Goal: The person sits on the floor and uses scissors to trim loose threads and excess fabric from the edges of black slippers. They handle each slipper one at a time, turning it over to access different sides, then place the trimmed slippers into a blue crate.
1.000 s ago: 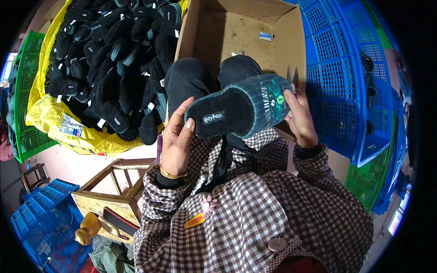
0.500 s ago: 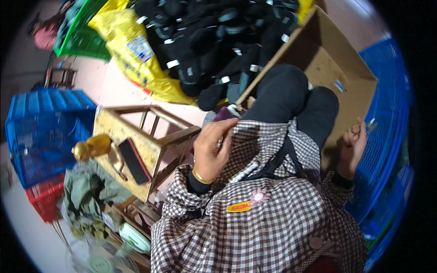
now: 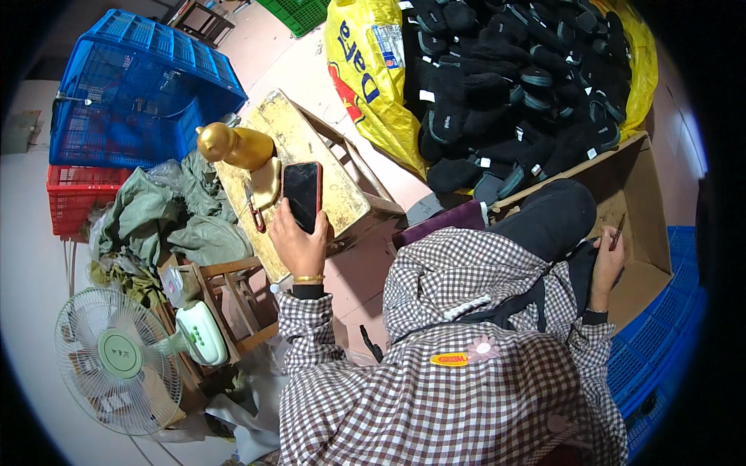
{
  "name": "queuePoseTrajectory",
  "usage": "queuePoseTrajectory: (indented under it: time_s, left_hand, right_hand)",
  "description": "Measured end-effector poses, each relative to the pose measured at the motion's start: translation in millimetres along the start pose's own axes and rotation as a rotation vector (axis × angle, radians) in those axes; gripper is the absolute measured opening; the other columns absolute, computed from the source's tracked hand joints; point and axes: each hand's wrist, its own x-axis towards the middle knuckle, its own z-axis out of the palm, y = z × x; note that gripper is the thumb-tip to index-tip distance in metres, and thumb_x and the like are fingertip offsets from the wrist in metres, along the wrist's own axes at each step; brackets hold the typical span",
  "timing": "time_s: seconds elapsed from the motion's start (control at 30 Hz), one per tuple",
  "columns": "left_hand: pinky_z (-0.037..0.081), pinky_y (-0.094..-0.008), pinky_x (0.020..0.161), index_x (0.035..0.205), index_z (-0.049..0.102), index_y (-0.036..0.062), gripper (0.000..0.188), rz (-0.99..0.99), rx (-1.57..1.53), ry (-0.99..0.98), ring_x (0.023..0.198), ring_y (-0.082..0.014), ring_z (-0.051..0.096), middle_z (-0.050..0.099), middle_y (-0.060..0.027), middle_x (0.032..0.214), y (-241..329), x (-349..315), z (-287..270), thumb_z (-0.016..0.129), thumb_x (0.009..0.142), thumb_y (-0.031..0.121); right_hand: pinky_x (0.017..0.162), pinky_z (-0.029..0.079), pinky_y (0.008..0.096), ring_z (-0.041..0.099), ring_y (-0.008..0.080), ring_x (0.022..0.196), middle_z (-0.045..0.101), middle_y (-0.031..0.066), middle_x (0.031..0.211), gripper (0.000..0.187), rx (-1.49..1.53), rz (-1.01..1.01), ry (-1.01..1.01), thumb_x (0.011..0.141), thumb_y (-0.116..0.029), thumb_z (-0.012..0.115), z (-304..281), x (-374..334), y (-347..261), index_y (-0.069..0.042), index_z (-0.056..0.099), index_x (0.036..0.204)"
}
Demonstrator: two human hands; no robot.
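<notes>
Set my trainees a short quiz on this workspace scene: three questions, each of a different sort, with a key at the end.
1. Multiple choice: What colour is the edge of the phone at the person's left hand?
A) blue
B) red
C) green

2. Fill in the blank: The yellow bag is filled with a heap of mostly black ____.

3. Short answer: Which hand holds the thin dark tool by the cardboard box?

Key:
1. B, red.
2. Slippers.
3. The right hand.
</notes>
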Motion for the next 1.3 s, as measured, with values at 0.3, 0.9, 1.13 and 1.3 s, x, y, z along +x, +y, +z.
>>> queuePoseTrajectory:
  time_s: [0.3, 0.9, 1.13, 1.3]
  left_hand:
    - [0.041, -0.0474, 0.096, 0.126, 0.051, -0.0045, 0.062, 0.045, 0.082, 0.14, 0.109, -0.0384, 0.051, 0.058, -0.0227, 0.117, 12.2, 13.5, 15.3, 0.068, 0.076, 0.03]
    - [0.021, -0.051, 0.114, 0.136, 0.046, 0.002, 0.061, 0.347, -0.448, -0.094, 0.141, -0.0405, 0.026, 0.037, -0.0233, 0.146, 120.8, -34.6, -1.4, 0.065, 0.079, 0.013]
    - [0.026, -0.0563, 0.11, 0.127, 0.053, 0.0024, 0.052, 0.595, -0.759, -0.261, 0.137, -0.04, 0.03, 0.043, -0.0199, 0.141, 176.8, -51.6, 30.7, 0.066, 0.077, 0.008]
    - [0.028, -0.0541, 0.111, 0.119, 0.056, -0.0003, 0.043, 0.558, -0.794, -0.328, 0.134, -0.0406, 0.034, 0.047, -0.0207, 0.135, 186.8, -47.2, 48.7, 0.064, 0.078, 0.007]
  right_hand:
    - [0.065, 0.04, 0.025, 0.05, 0.0093, 0.068, 0.053, 0.0005, 0.072, 0.023, 0.007, -0.019, 0.024, 0.1, -0.022, 0.052, -12.8, -4.3, 3.5, -0.002, 0.062, 0.1]
    - [0.052, 0.033, 0.0197, 0.041, 0.0036, 0.06, 0.052, -0.003, 0.073, 0.025, 0.154, 0.021, 0.091, 0.101, -0.024, 0.051, -14.9, -16.6, -10.8, -0.002, 0.061, 0.102]
    - [0.045, 0.031, 0.0183, 0.036, 0.0011, 0.051, 0.052, -0.0024, 0.069, 0.027, 0.395, 0.128, 0.058, 0.103, -0.027, 0.046, -26.0, -15.0, -17.7, -0.004, 0.06, 0.103]
    - [0.045, 0.032, 0.0184, 0.034, 0.0014, 0.051, 0.052, -0.0019, 0.07, 0.028, 0.458, 0.163, 0.107, 0.104, -0.028, 0.045, -27.8, -14.7, -25.4, -0.003, 0.058, 0.104]
